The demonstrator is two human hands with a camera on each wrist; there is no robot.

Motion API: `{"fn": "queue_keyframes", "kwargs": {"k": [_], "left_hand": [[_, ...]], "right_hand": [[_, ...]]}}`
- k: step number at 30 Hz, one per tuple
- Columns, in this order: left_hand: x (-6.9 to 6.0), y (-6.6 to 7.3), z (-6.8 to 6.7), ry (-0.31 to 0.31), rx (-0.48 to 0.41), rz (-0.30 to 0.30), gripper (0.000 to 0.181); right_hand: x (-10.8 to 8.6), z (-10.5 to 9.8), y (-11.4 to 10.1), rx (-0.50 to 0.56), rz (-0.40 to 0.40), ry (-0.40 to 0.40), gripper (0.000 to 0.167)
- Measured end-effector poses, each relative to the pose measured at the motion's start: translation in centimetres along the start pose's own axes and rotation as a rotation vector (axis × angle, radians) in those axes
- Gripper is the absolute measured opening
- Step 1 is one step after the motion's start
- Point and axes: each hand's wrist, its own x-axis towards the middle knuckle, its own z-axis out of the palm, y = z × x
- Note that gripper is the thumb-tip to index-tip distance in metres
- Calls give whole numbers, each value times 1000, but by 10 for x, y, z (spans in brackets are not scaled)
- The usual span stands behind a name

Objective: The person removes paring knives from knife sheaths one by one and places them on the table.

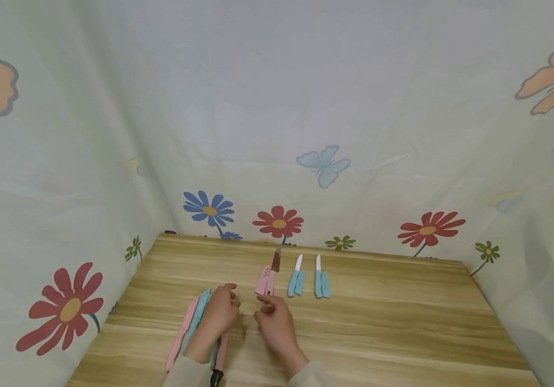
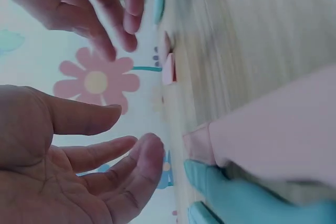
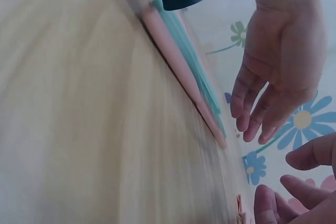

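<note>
My left hand (image 1: 221, 310) hovers over the long pink and teal sheathed knives (image 1: 194, 322) at the left, fingers loosely bent and holding nothing. Just right of it is my right hand (image 1: 276, 321), empty, its fingers relaxed near the lower end of a pink sheath (image 1: 263, 279). Against that sheath lies a pink-handled knife (image 1: 275, 269) with its dark blade pointing away. In the left wrist view both hands, left (image 2: 89, 156) and right (image 2: 79, 9), face each other with a gap between. The right wrist view also shows the left hand (image 3: 281, 61) above the table, touching nothing.
Two small teal knives (image 1: 295, 279) (image 1: 318, 279) with white blades lie to the right, each beside a teal sheath (image 1: 325, 285). A black-ended item (image 1: 216, 377) sits at the near left by the pile. Flower-printed cloth (image 1: 354, 107) surrounds the wooden table (image 1: 393, 322).
</note>
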Motion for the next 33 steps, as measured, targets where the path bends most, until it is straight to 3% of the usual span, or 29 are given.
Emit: {"fn": "queue_keyframes", "kwargs": {"k": [8,16,24,28,33], "left_hand": [[-36,-3,-23,7,-65,-33,51],[-57,-8,-29,-31,-46,-50,50],[-71,-7,-28,-123,-99,-41,48],[-72,-9,-22,-160,-84,-43,50],[-73,-12,-16,-155,-75,-27,49]], "right_hand": [[-14,8,4,191,45,-201,43],[-26,16,7,297,78,-358,49],[-36,23,6,340,101,-417,60],[-39,24,6,359,110,-432,63],[-40,25,6,375,120,-447,65]]}}
